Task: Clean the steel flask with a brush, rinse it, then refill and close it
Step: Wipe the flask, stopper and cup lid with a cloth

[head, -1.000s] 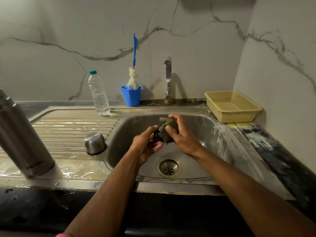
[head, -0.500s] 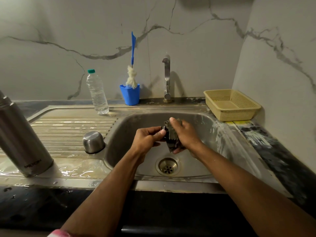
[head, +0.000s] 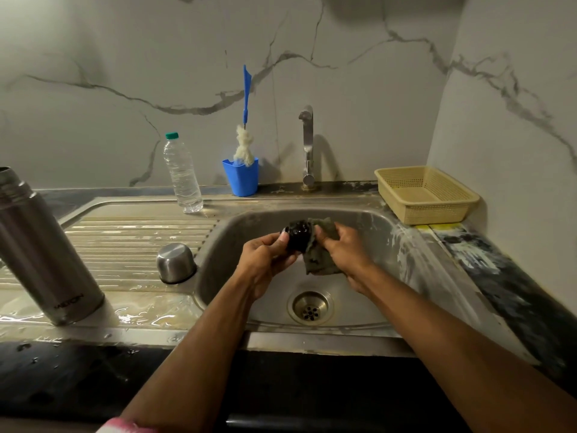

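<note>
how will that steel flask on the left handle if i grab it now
The steel flask stands in pooled water on the drainboard, so it is probably slippery. It is tall, narrow and uncapped, so a sideways push may tip it.

Clear plastic water bottle with green cap (head: 182, 173) standing on the drainboard, perforated beige plastic basket (head: 426, 194) beside the sink's right rim.

One text only: dark brand lettering ran along the lower body of the steel flask (head: 46, 254) at 9 o'clock, seemingly "MILTON" but too blurred to confirm. Nothing else readable.
</note>
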